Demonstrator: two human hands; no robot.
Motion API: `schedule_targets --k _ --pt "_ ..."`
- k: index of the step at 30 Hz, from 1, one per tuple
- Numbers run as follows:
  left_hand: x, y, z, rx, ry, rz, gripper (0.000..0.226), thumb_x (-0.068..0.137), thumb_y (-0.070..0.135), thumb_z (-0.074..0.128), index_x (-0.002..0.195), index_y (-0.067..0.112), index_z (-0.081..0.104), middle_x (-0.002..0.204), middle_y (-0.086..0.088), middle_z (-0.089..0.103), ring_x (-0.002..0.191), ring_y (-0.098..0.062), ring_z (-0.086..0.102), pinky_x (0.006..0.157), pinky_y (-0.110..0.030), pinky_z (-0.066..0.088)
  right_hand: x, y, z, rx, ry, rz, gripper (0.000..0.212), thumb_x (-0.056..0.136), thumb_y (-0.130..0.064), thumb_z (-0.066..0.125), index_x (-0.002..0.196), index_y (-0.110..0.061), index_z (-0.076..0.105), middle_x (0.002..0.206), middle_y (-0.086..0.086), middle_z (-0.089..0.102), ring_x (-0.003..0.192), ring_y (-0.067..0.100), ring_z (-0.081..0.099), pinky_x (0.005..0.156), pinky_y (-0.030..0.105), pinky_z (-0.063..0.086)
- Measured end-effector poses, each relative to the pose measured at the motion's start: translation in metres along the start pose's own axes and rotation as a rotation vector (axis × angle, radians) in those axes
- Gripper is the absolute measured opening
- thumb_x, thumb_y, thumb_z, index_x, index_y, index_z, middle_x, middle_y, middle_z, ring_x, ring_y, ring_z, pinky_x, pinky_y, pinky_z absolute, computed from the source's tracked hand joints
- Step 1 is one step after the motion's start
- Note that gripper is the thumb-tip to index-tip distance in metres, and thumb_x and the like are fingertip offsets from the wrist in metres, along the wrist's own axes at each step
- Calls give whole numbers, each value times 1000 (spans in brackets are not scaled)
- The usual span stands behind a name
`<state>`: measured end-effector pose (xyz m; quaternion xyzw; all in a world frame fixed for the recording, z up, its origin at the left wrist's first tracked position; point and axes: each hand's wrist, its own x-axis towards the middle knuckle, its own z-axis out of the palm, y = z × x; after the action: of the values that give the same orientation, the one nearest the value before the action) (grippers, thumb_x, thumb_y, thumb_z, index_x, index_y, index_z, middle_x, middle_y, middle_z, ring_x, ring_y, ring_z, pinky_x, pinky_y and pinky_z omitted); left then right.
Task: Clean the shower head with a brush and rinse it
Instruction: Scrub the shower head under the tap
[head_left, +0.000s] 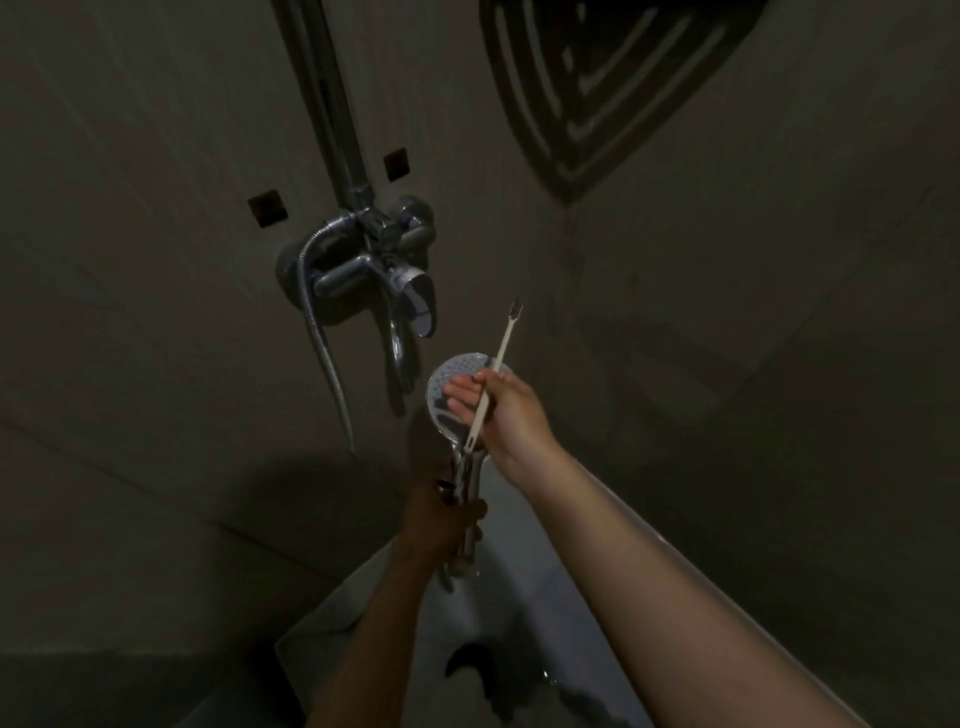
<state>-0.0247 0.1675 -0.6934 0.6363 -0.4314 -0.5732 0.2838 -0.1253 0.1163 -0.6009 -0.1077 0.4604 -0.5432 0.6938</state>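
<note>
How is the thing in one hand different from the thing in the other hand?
The left hand holds the shower head; the right hand holds the brush.
1. The shower head is shiny metal with a round face; the brush is thin, pale and stick-like.
2. The shower head is gripped low on its handle; the brush is pinched near its middle.
3. The shower head's face is partly behind fingers; the brush's bristles point up, touching nothing.
Both stand roughly upright.

A single wide-angle view comes from the person's head, looking forward and steeply down along both forearms. It sits close, at arm's length from the two grips, which meet just below the frame's centre. Beyond the grips stands the wall with the chrome mixer tap (374, 260); beneath them, toward the lower edge, lies the white bathtub (519, 613). The scene is dim.
</note>
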Motion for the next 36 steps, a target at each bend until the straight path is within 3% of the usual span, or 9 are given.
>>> schedule_targets --k 3,7,10,13,15,21,26,36 --pt "27 -16 -9 -2 7 -40 49 77 -9 66 119 7 48 98 -19 61 59 -24 60 45 -25 52 25 4 8 80 25 18 19 101 -8 35 89 -4 49 98 20 61 88 24 63 86 35 52" --pt "55 -37 -14 34 23 -89 55 71 -5 71 115 21 48 97 -17 64 76 -37 64 73 -51 57 61 12 17 132 55 37 21 101 -8 32 86 -7 46 107 20 61 116 32 58 101 42 45" --pt "69 -43 -19 16 -12 -139 56 72 -7 66 121 12 50 73 -11 66 56 -27 64 59 -38 55 84 17 24 182 60 38 25 102 -10 31 82 -12 45 99 11 61 128 31 50 102 42 42" --pt "76 -44 -22 -53 12 -160 52 74 -9 64 119 14 52 64 -7 65 43 -15 61 47 -27 50 98 17 29 269 15 40 25 102 -12 30 81 -13 44 128 18 57 128 31 51 106 46 40" --pt "82 -48 -26 -84 42 -159 52 74 -11 63 116 18 53 59 -5 65 39 -13 60 44 -26 49 102 15 34 331 -14 38 23 102 -13 30 83 -13 43 135 21 53 126 32 52 104 47 41" --pt "94 -52 -37 -105 86 -125 51 74 -12 62 112 20 54 65 -6 64 45 -18 60 48 -28 49 104 9 45 388 7 42 22 101 -9 33 82 -10 44 135 30 49 126 38 50 91 43 44" --pt "97 -50 -42 -92 61 -116 49 75 -10 63 115 16 53 73 -10 64 54 -22 61 49 -30 48 102 8 44 367 30 39 22 100 -10 36 80 -9 46 136 27 49 127 36 50 92 42 44" --pt "98 -49 -41 -36 78 -123 51 74 -9 64 112 23 52 71 -7 63 44 -14 60 42 -24 46 99 8 42 349 43 41 23 100 -11 37 81 -9 49 134 25 52 124 34 52 94 42 45"
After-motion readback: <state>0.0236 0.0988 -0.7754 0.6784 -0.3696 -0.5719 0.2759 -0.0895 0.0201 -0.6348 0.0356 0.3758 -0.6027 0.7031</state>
